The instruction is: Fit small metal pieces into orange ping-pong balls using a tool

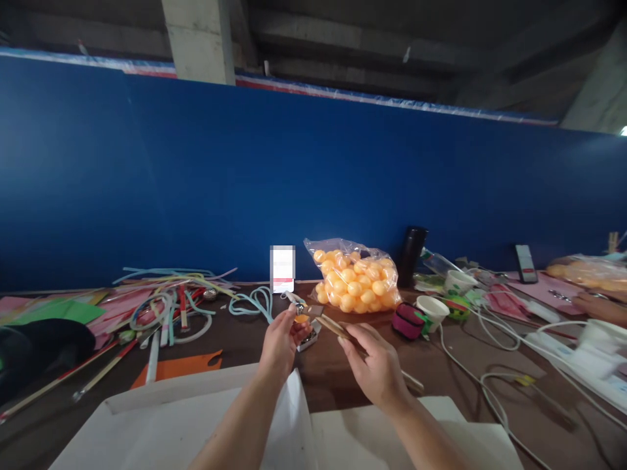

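Tubes point(166, 282): heaped at the back of the brown surface point(326, 375), well apart from the hands
Orange sheet point(183, 367): just beside the white sheets point(353, 437) in front
Left hand point(278, 343): raised over the surface, fingers pinched around two small pieces
Silver piece point(300, 307): at those fingertips, too small to tell more
Orange piece point(302, 319): just below the silver piece, in the same fingers; work on it looks under way, with nothing yet showing as finished
Box point(307, 346): small, near the left hand, with shiny bits inside
Tool point(334, 326): wooden handle, its flat end towards the held pieces; I cannot tell whether it touches them
Bag point(355, 282): clear, full of orange balls, behind the tool; if these belong to the same work, much looks left
Right hand point(375, 367): clamped on the handle, near the left hand but not touching it
Pouch point(407, 321): beside a paper cup point(433, 311)
Another person's hand point(596, 307): far right, well apart
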Tool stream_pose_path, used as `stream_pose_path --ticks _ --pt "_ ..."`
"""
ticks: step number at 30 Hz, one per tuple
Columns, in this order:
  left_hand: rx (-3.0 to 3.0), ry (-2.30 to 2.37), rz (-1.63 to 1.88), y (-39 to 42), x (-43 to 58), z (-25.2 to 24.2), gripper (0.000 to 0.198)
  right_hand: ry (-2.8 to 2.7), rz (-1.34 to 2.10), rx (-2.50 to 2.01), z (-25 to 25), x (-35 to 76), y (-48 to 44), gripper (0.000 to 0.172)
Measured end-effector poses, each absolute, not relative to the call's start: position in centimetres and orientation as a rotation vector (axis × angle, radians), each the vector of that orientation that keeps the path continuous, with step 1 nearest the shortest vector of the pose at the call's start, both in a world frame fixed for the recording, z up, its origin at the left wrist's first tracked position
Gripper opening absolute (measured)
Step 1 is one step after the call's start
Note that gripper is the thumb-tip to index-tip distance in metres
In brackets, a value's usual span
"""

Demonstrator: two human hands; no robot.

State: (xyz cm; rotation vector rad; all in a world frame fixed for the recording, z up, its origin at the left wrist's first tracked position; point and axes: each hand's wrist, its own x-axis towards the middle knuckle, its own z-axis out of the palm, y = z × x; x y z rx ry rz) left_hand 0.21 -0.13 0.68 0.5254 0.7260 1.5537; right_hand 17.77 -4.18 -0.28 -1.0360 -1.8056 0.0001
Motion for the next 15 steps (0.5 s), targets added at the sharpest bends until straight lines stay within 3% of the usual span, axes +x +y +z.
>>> stream_pose_path --ticks 15 --pt "0.489 0.717 1.558 0.03 0.21 0.66 0.024 -1.757 0.012 -1.038 -0.10 17.72 -4.29 0.021"
